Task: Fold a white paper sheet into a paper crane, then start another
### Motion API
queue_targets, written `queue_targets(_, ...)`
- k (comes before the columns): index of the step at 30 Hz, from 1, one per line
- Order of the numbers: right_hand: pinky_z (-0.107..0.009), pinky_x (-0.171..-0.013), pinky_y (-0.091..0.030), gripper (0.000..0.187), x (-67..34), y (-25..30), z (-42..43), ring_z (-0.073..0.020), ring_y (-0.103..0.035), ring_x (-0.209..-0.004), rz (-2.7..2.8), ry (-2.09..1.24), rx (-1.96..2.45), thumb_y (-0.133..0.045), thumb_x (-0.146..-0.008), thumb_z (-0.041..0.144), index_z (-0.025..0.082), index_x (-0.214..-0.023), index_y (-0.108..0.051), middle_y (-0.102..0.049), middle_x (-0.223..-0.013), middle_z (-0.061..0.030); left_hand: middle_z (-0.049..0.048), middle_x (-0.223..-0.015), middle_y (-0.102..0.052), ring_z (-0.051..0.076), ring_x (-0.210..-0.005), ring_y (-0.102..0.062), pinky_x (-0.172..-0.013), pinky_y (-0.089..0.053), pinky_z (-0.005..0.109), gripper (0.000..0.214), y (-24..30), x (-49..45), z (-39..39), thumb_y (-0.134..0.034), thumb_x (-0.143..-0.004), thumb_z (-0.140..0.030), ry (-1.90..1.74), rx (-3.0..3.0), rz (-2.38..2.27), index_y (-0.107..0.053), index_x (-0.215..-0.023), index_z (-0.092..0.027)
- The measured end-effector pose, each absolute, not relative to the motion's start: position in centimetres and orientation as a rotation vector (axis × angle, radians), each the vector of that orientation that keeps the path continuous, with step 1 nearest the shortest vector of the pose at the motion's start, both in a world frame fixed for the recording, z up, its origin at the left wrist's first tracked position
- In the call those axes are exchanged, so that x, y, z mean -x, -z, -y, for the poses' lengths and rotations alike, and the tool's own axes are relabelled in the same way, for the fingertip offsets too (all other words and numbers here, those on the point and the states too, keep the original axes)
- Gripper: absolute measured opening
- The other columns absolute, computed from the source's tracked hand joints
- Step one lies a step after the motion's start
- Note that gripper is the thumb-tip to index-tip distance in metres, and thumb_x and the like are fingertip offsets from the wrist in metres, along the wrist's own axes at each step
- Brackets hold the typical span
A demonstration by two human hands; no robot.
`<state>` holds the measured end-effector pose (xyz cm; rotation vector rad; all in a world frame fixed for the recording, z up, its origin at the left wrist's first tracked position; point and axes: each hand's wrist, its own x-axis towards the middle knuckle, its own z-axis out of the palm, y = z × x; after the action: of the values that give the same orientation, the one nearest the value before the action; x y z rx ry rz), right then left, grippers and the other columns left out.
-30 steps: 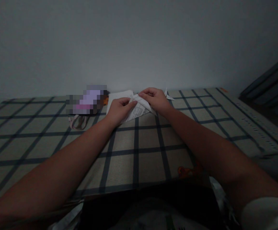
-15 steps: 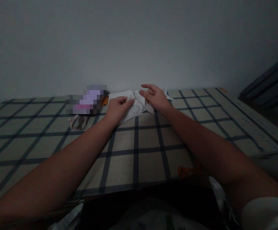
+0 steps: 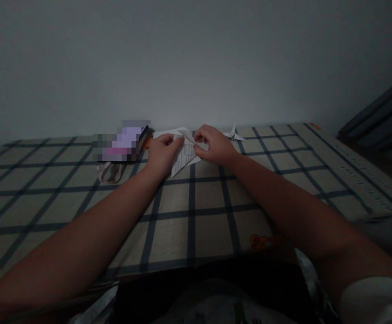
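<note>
A folded white printed paper (image 3: 185, 156) lies near the far edge of the checked surface (image 3: 196, 202). My left hand (image 3: 162, 153) pinches its left side with curled fingers. My right hand (image 3: 212, 145) grips its right edge with fingers closed. The paper forms a narrow pointed shape between the two hands. More white paper (image 3: 169, 133) lies flat just behind it.
A small white paper crane (image 3: 234, 133) stands to the right of my right hand by the wall. A blurred purple object (image 3: 123, 141) lies at the left, with a looped strap (image 3: 110, 171) in front of it. An orange patch (image 3: 263, 240) marks the near cloth.
The paper has been folded narrower and drawn in between the hands. My right hand moved left and closed on it, uncovering the paper crane.
</note>
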<state>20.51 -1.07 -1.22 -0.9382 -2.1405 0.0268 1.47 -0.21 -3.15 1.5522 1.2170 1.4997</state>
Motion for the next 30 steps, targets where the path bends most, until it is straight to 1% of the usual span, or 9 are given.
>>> queue_targets(4,-0.033,-0.08,-0.037,0.005,-20.57,1.32,0.84,-0.0207,-0.052,-0.086,2.102,0.043,0.944,-0.058,-0.083,0.023,0.018,-0.085,-0.06,-0.06,-0.088,-0.0067,0.0008,-0.068,-0.068,0.015,-0.062,-0.058,-0.055,-0.041,0.024,0.02,3.25,-1.4,0.08,-0.074,-0.072,-0.037,-1.504,-1.516,-1.211,-0.073,-0.073,-0.017)
queue_targets(8,-0.033,-0.077,-0.037,0.023,-20.86,1.19,0.58,-0.0189,-0.051,-0.08,2.054,-0.029,1.008,-0.056,-0.095,0.036,0.018,-0.082,-0.062,-0.059,-0.082,-0.0056,0.0006,-0.069,-0.069,0.015,-0.062,-0.06,-0.057,-0.044,0.025,0.018,3.14,-1.54,0.19,-0.075,-0.07,-0.035,-1.487,-1.457,-1.187,-0.072,-0.074,-0.018)
queue_targets(10,-0.032,-0.078,-0.037,0.026,-20.97,1.14,0.49,-0.0187,-0.051,-0.08,2.053,-0.042,1.024,-0.055,-0.097,0.036,0.017,-0.081,-0.064,-0.06,-0.081,-0.0056,0.0009,-0.07,-0.07,0.016,-0.063,-0.061,-0.058,-0.046,0.025,0.019,3.02,-1.68,0.32,-0.077,-0.067,-0.033,-1.435,-1.43,-1.163,-0.072,-0.076,-0.017)
queue_targets(13,-0.033,-0.082,-0.037,0.023,-21.04,1.12,0.46,-0.0194,-0.052,-0.084,2.039,-0.02,1.009,-0.056,-0.097,0.033,0.017,-0.084,-0.066,-0.063,-0.083,-0.0065,0.0014,-0.072,-0.071,0.017,-0.065,-0.064,-0.062,-0.049,0.026,0.025,2.98,-1.86,0.4,-0.08,-0.063,-0.031,-1.351,-1.359,-1.069,-0.071,-0.08,-0.016)
queue_targets(17,-0.034,-0.084,-0.038,0.023,-21.01,0.99,0.64,-0.0202,-0.053,-0.085,2.021,0.01,0.979,-0.057,-0.098,0.031,0.016,-0.084,-0.068,-0.064,-0.085,-0.0078,0.0051,-0.081,-0.075,0.019,-0.069,-0.068,-0.067,-0.053,0.029,0.031,3.15,-2.02,0.35,-0.083,-0.064,-0.031,-1.257,-1.27,-0.924,-0.071,-0.087,-0.015)
queue_targets(20,-0.035,-0.085,-0.038,0.023,-20.97,0.89,0.77,-0.0204,-0.053,-0.086,2.03,0.014,0.955,-0.056,-0.098,0.032,0.017,-0.085,-0.068,-0.064,-0.085,-0.0075,0.0098,-0.089,-0.077,0.022,-0.075,-0.071,-0.071,-0.056,0.033,0.035,3.17,-2.13,0.45,-0.084,-0.065,-0.037,-1.188,-1.267,-0.884,-0.071,-0.089,-0.014)
queue_targets(23,-0.035,-0.086,-0.038,0.023,-20.97,0.94,0.73,-0.0208,-0.054,-0.087,2.048,0.016,0.905,-0.057,-0.097,0.035,0.018,-0.086,-0.068,-0.064,-0.086,-0.0074,0.0115,-0.092,-0.077,0.024,-0.081,-0.073,-0.076,-0.057,0.036,0.04,3.12,-2.2,0.6,-0.085,-0.065,-0.043,-1.204,-1.276,-0.871,-0.071,-0.089,-0.014)
queue_targets(26,-0.035,-0.085,-0.039,0.027,-21.0,1.13,0.63,-0.0207,-0.054,-0.087,2.071,0.025,0.873,-0.057,-0.097,0.041,0.019,-0.084,-0.067,-0.064,-0.086,-0.0073,0.0112,-0.091,-0.077,0.025,-0.082,-0.073,-0.078,-0.057,0.038,0.041,3.1,-2.19,0.69,-0.086,-0.064,-0.044,-1.224,-1.267,-0.857,-0.071,-0.088,-0.014)
queue_targets(30,-0.035,-0.08,-0.037,0.037,-20.96,1.15,0.81,-0.0198,-0.051,-0.082,2.094,0.05,0.896,-0.052,-0.098,0.046,0.019,-0.074,-0.059,-0.061,-0.08,-0.0064,0.0115,-0.093,-0.078,0.025,-0.082,-0.073,-0.079,-0.058,0.038,0.04,3.12,-2.18,0.74,-0.088,-0.063,-0.041,-1.223,-1.23,-0.823,-0.074,-0.089,-0.014)
